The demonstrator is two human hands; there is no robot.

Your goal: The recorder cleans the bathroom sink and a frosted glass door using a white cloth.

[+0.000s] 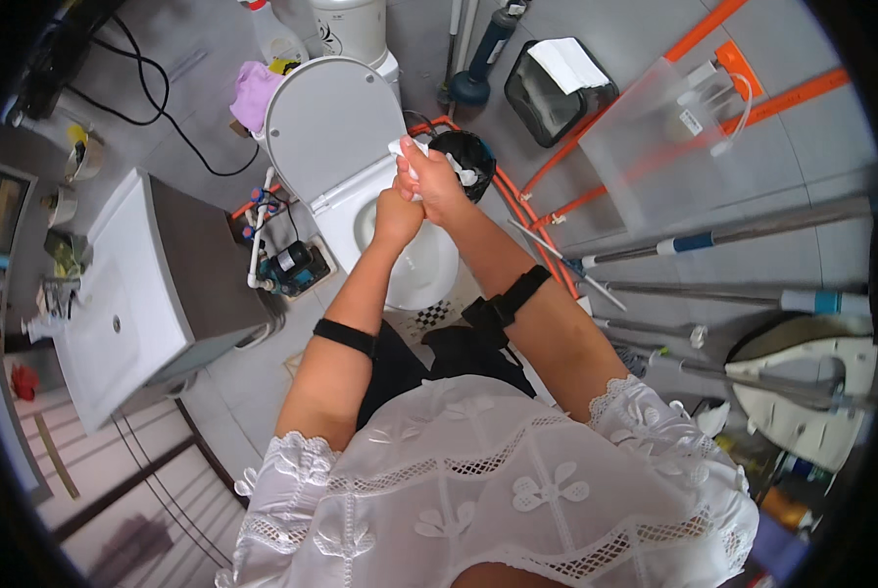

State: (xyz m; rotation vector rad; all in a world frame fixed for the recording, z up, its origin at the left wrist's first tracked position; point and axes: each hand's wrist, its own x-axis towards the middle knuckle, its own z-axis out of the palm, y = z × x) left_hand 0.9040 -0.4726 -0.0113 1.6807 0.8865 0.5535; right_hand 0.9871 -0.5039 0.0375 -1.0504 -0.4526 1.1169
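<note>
Both arms reach forward, bringing my hands together above the open white toilet [437, 284]. My right hand [433, 184] is closed around a small white thing [397, 147], which may be paper or cloth; its full shape is hidden by the fingers. Just below and touching it, my left hand [397, 218] is closed in a fist, and whatever lies inside cannot be made out. Behind the hands the grey-white toilet lid [333, 122] stands raised. Close to my right hand is a bin with a black bag [470, 147], with crumpled white paper in it.
A sink cabinet [130, 294] stands at the left, a small pump [297, 267] beside the toilet. A pink cloth [258, 93] and spray bottle [277, 34] are at the back. Orange pipes [596, 206], a black basket [557, 93] and several poles [723, 235] lie to the right.
</note>
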